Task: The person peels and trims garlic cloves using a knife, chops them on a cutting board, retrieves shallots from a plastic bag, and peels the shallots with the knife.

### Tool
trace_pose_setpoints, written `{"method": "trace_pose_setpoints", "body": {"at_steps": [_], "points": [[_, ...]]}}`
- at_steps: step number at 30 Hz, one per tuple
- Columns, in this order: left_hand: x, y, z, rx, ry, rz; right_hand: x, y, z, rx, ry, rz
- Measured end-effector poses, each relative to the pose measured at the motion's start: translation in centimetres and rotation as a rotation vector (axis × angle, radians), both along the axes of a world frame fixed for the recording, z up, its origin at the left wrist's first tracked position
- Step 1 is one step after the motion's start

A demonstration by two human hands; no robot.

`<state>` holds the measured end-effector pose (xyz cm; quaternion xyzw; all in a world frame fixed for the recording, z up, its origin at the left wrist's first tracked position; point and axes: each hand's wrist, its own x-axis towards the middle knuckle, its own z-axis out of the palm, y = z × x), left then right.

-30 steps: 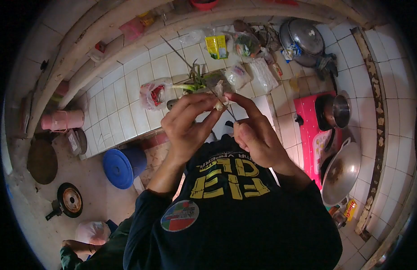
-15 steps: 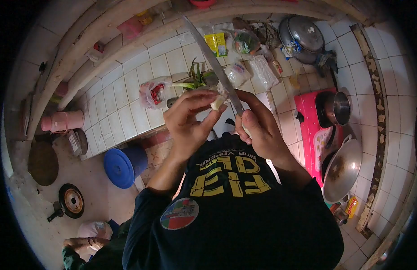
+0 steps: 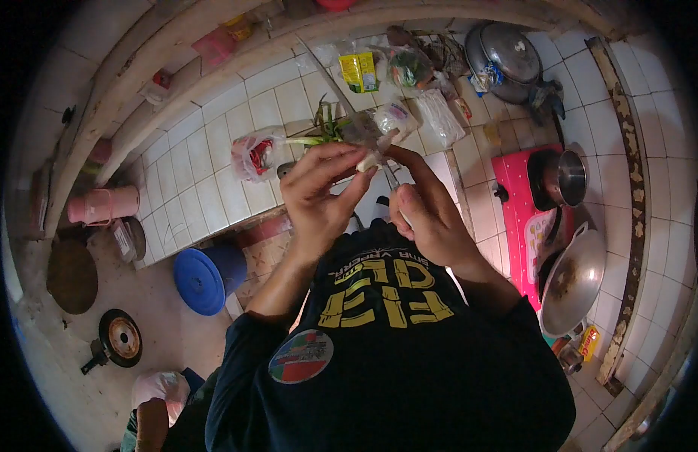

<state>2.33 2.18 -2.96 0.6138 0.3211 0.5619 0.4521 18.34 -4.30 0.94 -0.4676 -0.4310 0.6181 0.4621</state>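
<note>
My left hand [image 3: 319,188] pinches a small pale garlic clove [image 3: 368,162] between thumb and fingertips. My right hand [image 3: 430,207] is closed round the handle of a long kitchen knife [image 3: 339,92]. The blade points up and away over the counter, and its part near the handle is against or right beside the clove; exact contact is hard to see. A thin whitish flake, like papery skin [image 3: 388,139], shows by the blade. Both hands are held in front of my chest, close together.
On the tiled counter [image 3: 187,162] lie spring onions [image 3: 319,139], a bag of red chillies [image 3: 257,156], a yellow packet [image 3: 358,73] and plastic bags. At right are a pink stove [image 3: 515,203] and a wok [image 3: 574,282]. A blue bucket [image 3: 202,280] stands left; another person's arm [image 3: 151,426] is lower left.
The knife blade has turned more edge-on and its tip has shifted slightly left and down. A whitish flake now shows beside it. The other person's arm at lower left has moved.
</note>
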Motion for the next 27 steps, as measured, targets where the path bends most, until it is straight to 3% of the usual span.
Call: {"method": "trace_pose_setpoints", "body": {"at_steps": [2,7,12,16,18,20,23,27], "points": [[0.0,0.1,0.3,0.05,0.129,0.046,-0.6,0.3,-0.4,0.069,-0.088,-0.049],[0.1,-0.1,0.4,-0.045,0.056,0.016,-0.5,0.6,-0.6,0.192,-0.247,-0.09],[0.2,-0.1,0.0,-0.203,-0.155,-0.052,0.2,0.7,0.5,-0.078,0.151,-0.016],[0.1,-0.2,0.3,-0.313,-0.269,-0.117,0.5,0.5,1.5,-0.131,0.187,0.024],[0.1,-0.2,0.9,-0.322,-0.273,-0.12,0.6,0.2,1.7,-0.046,0.042,0.024],[-0.2,-0.1,1.6,-0.15,-0.012,-0.023,0.5,0.0,1.8,0.004,-0.056,0.036],[-0.3,0.0,1.8,-0.01,0.023,0.006,0.2,0.1,1.8,0.075,-0.175,0.056],[-0.7,0.1,2.1,-0.039,-0.001,-0.017,0.1,0.3,2.8,0.077,-0.241,0.062]]}}
